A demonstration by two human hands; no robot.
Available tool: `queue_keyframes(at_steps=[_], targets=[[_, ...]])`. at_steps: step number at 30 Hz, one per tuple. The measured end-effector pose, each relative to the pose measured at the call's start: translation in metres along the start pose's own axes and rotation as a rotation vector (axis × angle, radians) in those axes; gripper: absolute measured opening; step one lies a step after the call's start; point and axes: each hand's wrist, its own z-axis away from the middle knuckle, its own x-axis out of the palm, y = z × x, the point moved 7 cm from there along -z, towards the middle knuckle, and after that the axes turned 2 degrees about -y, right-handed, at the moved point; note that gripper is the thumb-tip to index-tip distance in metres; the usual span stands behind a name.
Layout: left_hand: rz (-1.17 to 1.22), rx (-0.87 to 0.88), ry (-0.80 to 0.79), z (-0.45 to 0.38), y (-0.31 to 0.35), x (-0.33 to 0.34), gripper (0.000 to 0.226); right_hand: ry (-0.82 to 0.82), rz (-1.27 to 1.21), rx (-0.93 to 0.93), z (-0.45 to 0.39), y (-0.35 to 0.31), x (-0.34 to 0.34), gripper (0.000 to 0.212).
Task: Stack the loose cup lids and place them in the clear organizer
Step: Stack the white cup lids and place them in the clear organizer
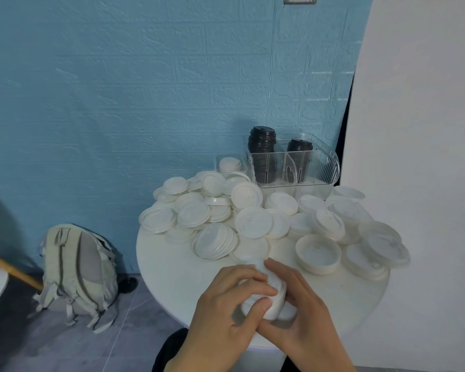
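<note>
Both my hands hold a short stack of white cup lids (275, 294) over the near edge of the round white table (169, 267). My left hand (226, 312) curls round the stack from the left, and my right hand (304, 310) wraps it from the right and below. Several loose white lids (253, 222) lie scattered across the table's far half. The clear organizer (322, 167) stands at the back of the table with two stacks of black lids (262, 146) in it. A second clear compartment (230, 163) to its left holds a white lid stack.
A beige backpack (78, 272) leans against the blue brick-pattern wall on the grey floor, left of the table. A white wall panel (419, 183) rises directly right of the table. A wooden stick (11, 269) slants in at the left edge.
</note>
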Motion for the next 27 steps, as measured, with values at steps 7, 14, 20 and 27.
queue_keyframes(at_steps=[7,14,20,27], targets=[[0.267,-0.123,-0.068,-0.005,-0.009,-0.007,0.017,-0.011,-0.004,0.009,-0.001,0.001,0.001,0.087],[-0.001,-0.385,0.174,-0.037,-0.077,-0.046,0.033,-0.039,-0.004,0.025,0.000,0.004,0.000,0.085],[-0.285,-0.700,-0.126,-0.047,-0.131,-0.033,0.079,-0.042,-0.015,0.036,-0.001,0.004,0.001,0.091],[-0.279,-0.684,-0.098,-0.047,-0.116,-0.031,0.076,-0.044,-0.016,0.033,-0.001,0.004,0.000,0.086]])
